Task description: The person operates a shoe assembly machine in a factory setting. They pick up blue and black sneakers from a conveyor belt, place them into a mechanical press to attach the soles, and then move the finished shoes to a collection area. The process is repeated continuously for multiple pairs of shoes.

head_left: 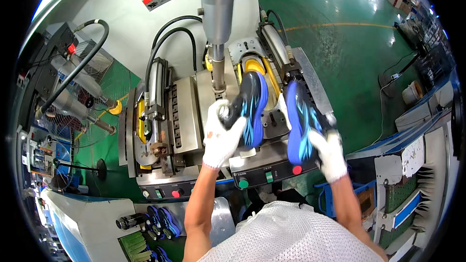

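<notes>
My left hand [221, 138], in a white knitted work glove, is wrapped around the heel end of a black sports shoe with a blue-and-black streaked sole [250, 109], fingers curled tight over it so the sole faces me and the toe points up toward the press. That shoe hangs just in front of the grey steel shoe-pressing machine [187, 116], right beside the yellow-rimmed mould cavity [255, 65] and below the big grey cylindrical ram [218, 5] that comes down from above. My right hand [330, 153], gloved the same way, grips the lower end of a second black shoe with a bright blue sole [298, 121], holding it upright and a little off to the right of the machine, near its slanted right-hand clamp arm [306, 80]. The two shoes are close but not touching. Under my hands runs the dark control strip of the machine with a green round button [243, 183] and a red round button [297, 170]. Black hoses [167, 36] loop over the left part of the machine. Down at lower left, more blue-soled shoes [165, 221] lie on a pale counter [92, 216]. To the right stretches the glossy green floor [349, 29].
</notes>
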The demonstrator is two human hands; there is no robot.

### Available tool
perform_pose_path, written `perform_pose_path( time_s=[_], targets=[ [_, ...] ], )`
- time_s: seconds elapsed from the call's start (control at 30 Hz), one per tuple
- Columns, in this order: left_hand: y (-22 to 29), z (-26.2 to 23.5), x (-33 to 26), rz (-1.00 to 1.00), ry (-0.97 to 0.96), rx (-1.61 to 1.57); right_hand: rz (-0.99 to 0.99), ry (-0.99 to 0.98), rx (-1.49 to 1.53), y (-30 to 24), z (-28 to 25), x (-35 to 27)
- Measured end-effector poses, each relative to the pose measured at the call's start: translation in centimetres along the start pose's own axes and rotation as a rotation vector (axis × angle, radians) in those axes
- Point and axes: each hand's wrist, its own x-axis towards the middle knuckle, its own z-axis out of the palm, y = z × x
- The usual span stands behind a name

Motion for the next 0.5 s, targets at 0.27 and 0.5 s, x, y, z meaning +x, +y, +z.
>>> perform_pose_path(
  time_s=[0.27,0.5],
  targets=[
    [-6.0,-12.7,-23.0,-0.348,-0.188,0.085,-0.362,-0.056,-1.357,5.1,15.8,31.7],
    [-12.7,-13.2,-42.6,-1.21,0.423,0.411,-0.447,-0.054,-1.467,9.4,15.0,33.4]
  ],
)
